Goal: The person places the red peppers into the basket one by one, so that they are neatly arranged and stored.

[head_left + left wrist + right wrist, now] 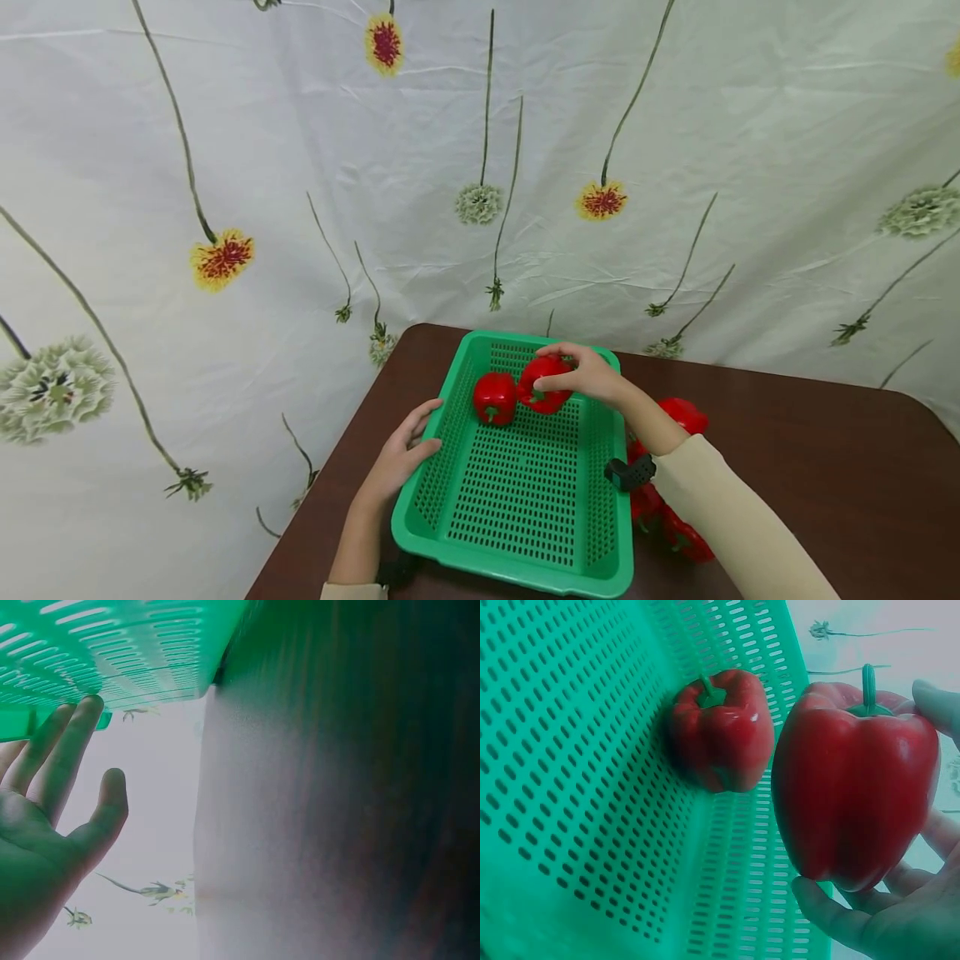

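Observation:
A red bell pepper (546,398) is in my right hand (592,377), over the far part of a green plastic basket (517,565). Seen from the right wrist, the fingers (832,915) and thumb hold this pepper around its sides, with its green stem upward. Another red bell pepper (724,735) lies inside the basket, near the far left corner. My left hand (401,454) is at the basket's left rim. From the left wrist, its fingers (64,761) look extended, with fingertips against the slotted side wall.
Several more red peppers (684,533) lie on the dark brown table (795,450) to the right of the basket, partly hidden behind my right forearm and sleeve. A white cloth with printed flowers (420,150) hangs behind the table and along its left.

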Demonstrator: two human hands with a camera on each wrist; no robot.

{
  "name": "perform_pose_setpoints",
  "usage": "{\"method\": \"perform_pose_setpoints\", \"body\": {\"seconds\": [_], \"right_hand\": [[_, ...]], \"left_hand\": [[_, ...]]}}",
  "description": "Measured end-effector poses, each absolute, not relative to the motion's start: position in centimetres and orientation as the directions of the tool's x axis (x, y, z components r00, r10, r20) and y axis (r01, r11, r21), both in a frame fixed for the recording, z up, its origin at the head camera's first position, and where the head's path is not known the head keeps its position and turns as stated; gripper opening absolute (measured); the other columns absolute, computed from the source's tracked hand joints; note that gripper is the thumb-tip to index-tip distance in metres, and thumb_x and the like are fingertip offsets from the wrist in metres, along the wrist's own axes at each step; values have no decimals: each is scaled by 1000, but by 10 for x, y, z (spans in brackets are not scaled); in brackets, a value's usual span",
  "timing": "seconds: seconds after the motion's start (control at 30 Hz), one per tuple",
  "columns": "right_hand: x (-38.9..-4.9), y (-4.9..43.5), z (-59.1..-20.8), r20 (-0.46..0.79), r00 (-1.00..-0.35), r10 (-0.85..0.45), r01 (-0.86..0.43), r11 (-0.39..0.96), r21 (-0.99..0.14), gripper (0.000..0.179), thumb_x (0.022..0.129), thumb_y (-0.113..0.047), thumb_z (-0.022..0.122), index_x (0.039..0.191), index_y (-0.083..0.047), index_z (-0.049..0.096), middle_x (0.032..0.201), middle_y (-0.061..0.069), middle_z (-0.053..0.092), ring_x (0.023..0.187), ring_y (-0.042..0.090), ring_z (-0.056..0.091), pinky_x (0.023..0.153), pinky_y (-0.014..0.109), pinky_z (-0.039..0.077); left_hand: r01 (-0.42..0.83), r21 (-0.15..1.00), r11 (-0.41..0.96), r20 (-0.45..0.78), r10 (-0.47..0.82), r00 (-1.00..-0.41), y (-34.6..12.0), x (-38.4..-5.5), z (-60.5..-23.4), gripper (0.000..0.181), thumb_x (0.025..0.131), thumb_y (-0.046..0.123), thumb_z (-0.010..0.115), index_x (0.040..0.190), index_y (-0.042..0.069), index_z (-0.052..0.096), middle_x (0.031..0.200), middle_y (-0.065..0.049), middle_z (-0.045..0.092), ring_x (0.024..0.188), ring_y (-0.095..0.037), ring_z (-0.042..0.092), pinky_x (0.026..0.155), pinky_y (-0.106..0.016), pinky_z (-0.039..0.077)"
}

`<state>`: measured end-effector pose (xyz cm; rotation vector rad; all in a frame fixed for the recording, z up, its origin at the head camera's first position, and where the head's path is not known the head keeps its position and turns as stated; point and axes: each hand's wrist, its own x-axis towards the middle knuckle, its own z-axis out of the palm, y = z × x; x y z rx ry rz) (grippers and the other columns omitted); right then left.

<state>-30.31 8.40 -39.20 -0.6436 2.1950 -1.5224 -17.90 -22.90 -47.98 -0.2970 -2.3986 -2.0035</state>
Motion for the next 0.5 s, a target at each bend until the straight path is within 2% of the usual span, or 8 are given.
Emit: {"method": "perform_pose_setpoints", "body": {"seconds": [0.33, 0.5], "right_hand": [[-309, 75, -402, -75, -817, -572, -162, 352, -922, 61, 86, -22, 75, 138, 0, 51, 127, 17, 53, 102, 28, 56, 80, 41, 51], [-312, 69, -406, -110, -808, -579, -157, 391, -907, 61, 85, -23, 76, 136, 0, 53, 127, 16, 54, 104, 29, 56, 81, 41, 51]], "left_hand": [[143, 975, 168, 120, 139, -983, -227, -179, -479, 57, 98, 13, 56, 151, 17, 36, 157, -12, 27, 143, -33, 26, 103, -57, 33], [141, 976, 164, 119, 137, -983, -227, -179, -479, 57, 98, 12, 56, 151, 18, 35, 157, -11, 26, 143, -33, 25, 104, -58, 32]]}}
